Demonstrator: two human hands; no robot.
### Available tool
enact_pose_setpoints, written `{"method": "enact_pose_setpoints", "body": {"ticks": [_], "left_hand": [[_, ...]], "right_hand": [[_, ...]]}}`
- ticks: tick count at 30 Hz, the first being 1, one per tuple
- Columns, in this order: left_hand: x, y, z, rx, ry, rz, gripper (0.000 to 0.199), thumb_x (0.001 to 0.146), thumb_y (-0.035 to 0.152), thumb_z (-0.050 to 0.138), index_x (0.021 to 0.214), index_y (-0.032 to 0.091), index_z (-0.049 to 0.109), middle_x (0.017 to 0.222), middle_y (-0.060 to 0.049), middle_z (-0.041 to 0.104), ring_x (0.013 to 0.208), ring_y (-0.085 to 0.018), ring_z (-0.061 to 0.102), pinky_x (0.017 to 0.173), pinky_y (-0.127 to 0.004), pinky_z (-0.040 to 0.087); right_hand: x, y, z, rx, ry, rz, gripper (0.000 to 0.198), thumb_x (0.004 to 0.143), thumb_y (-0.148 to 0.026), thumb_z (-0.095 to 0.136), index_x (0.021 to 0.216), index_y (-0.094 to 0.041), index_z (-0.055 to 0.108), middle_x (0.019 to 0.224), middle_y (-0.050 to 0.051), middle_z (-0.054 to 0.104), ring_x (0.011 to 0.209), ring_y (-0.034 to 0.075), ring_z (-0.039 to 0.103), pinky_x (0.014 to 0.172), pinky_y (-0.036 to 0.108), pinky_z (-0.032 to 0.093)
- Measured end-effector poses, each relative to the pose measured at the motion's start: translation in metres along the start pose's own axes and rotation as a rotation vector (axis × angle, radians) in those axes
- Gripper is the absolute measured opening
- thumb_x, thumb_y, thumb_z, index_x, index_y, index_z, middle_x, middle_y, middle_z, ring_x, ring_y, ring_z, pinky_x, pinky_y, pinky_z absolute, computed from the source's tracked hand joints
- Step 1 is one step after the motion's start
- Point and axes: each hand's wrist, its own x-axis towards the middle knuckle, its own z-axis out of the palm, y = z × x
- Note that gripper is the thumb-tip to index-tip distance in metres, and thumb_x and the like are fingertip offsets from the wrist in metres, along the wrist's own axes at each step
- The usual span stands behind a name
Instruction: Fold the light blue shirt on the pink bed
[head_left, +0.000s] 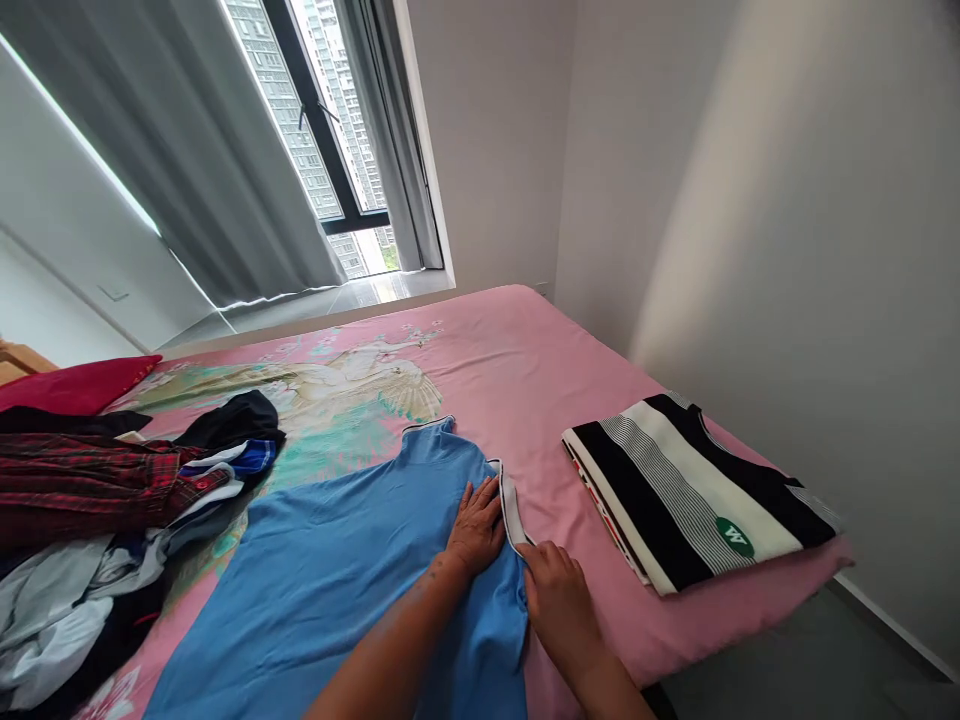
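Note:
A blue shirt point(337, 560) with dark-and-white trim lies spread on the pink bed, its white-edged collar point(512, 505) toward the right. My left hand point(478, 525) rests flat on the cloth just beside the collar, fingers stretched out. At the collar's near end, my right hand point(559, 590) has its fingers closed on the edge, thumb and fingertips pinching it. Part of the shirt's near side is hidden under my forearms.
Folded striped clothes point(690, 490) with a green badge are stacked on the bed's right side. A heap of loose clothes point(90, 490) lies at left, near a red pillow point(82, 380). The pink bedsheet point(495, 340) reaches toward the wall and a curtained window point(330, 110).

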Motion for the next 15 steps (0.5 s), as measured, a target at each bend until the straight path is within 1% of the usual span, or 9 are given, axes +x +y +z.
{"method": "enact_pose_setpoints", "body": {"ticks": [3, 5, 7, 8, 10, 11, 12, 14, 15], "left_hand": [[-0.003, -0.002, 0.001, -0.084, 0.07, -0.032, 0.035, 0.087, 0.029, 0.045, 0.121, 0.021, 0.051, 0.139, -0.009, 0.045, 0.132, -0.021, 0.035, 0.114, -0.048, 0.018], [0.0, -0.003, -0.001, -0.147, 0.146, -0.084, 0.029, 0.088, 0.027, 0.042, 0.114, 0.019, 0.053, 0.129, -0.01, 0.053, 0.124, -0.02, 0.045, 0.111, -0.046, 0.027], [0.009, -0.003, -0.007, -0.179, 0.221, -0.15, 0.029, 0.092, 0.026, 0.033, 0.111, 0.016, 0.053, 0.114, -0.011, 0.061, 0.11, -0.019, 0.055, 0.101, -0.042, 0.041], [0.016, -0.001, -0.011, -0.18, 0.247, -0.171, 0.032, 0.093, 0.025, 0.028, 0.11, 0.015, 0.054, 0.108, -0.011, 0.062, 0.103, -0.018, 0.058, 0.095, -0.04, 0.045], [0.032, 0.005, -0.023, -0.174, 0.262, -0.162, 0.035, 0.094, 0.026, 0.026, 0.105, 0.017, 0.057, 0.104, -0.01, 0.063, 0.1, -0.018, 0.057, 0.091, -0.038, 0.046], [0.04, 0.01, -0.03, -0.17, 0.234, -0.11, 0.032, 0.094, 0.027, 0.03, 0.103, 0.02, 0.06, 0.106, -0.008, 0.063, 0.102, -0.017, 0.056, 0.093, -0.037, 0.044], [0.048, 0.015, -0.037, -0.157, 0.175, -0.023, 0.027, 0.092, 0.028, 0.036, 0.101, 0.023, 0.061, 0.109, -0.005, 0.063, 0.106, -0.017, 0.054, 0.096, -0.036, 0.041], [0.062, 0.024, -0.049, -0.082, -0.027, 0.219, 0.022, 0.087, 0.022, 0.046, 0.098, 0.028, 0.064, 0.113, 0.0, 0.063, 0.115, -0.017, 0.049, 0.1, -0.036, 0.035], [0.066, 0.027, -0.054, -0.024, -0.143, 0.333, 0.024, 0.084, 0.018, 0.049, 0.097, 0.03, 0.065, 0.112, 0.001, 0.064, 0.118, -0.018, 0.047, 0.101, -0.037, 0.032]], "right_hand": [[-0.019, 0.007, 0.0, 0.083, 0.041, 0.0, 0.025, 0.085, -0.013, 0.047, 0.105, -0.026, 0.055, 0.091, 0.005, 0.055, 0.086, 0.022, 0.052, 0.075, 0.037, 0.043], [-0.025, 0.013, 0.002, 0.149, 0.104, -0.016, 0.022, 0.087, -0.017, 0.048, 0.107, -0.025, 0.054, 0.096, 0.006, 0.054, 0.092, 0.022, 0.05, 0.081, 0.039, 0.043], [-0.028, 0.017, 0.004, 0.187, 0.156, -0.022, 0.022, 0.087, -0.018, 0.049, 0.108, -0.025, 0.053, 0.1, 0.006, 0.053, 0.097, 0.022, 0.049, 0.085, 0.041, 0.043], [-0.028, 0.018, 0.004, 0.198, 0.172, -0.02, 0.023, 0.087, -0.017, 0.049, 0.108, -0.025, 0.052, 0.101, 0.006, 0.052, 0.099, 0.023, 0.048, 0.086, 0.041, 0.043], [-0.028, 0.017, 0.004, 0.216, 0.181, -0.02, 0.024, 0.085, -0.015, 0.049, 0.107, -0.024, 0.052, 0.102, 0.006, 0.052, 0.1, 0.023, 0.048, 0.087, 0.042, 0.043], [-0.028, 0.017, 0.003, 0.224, 0.177, -0.025, 0.026, 0.084, -0.013, 0.049, 0.107, -0.024, 0.053, 0.101, 0.006, 0.052, 0.1, 0.023, 0.048, 0.087, 0.042, 0.043], [-0.027, 0.016, 0.001, 0.234, 0.17, -0.031, 0.027, 0.082, -0.011, 0.049, 0.106, -0.023, 0.053, 0.101, 0.006, 0.052, 0.099, 0.023, 0.048, 0.087, 0.042, 0.043], [-0.027, 0.014, -0.002, 0.256, 0.154, -0.04, 0.031, 0.079, -0.007, 0.047, 0.105, -0.023, 0.053, 0.1, 0.006, 0.052, 0.098, 0.022, 0.048, 0.086, 0.042, 0.043], [-0.027, 0.013, -0.004, 0.267, 0.146, -0.041, 0.033, 0.077, -0.006, 0.046, 0.105, -0.023, 0.053, 0.1, 0.006, 0.053, 0.098, 0.022, 0.048, 0.086, 0.042, 0.043]]}}
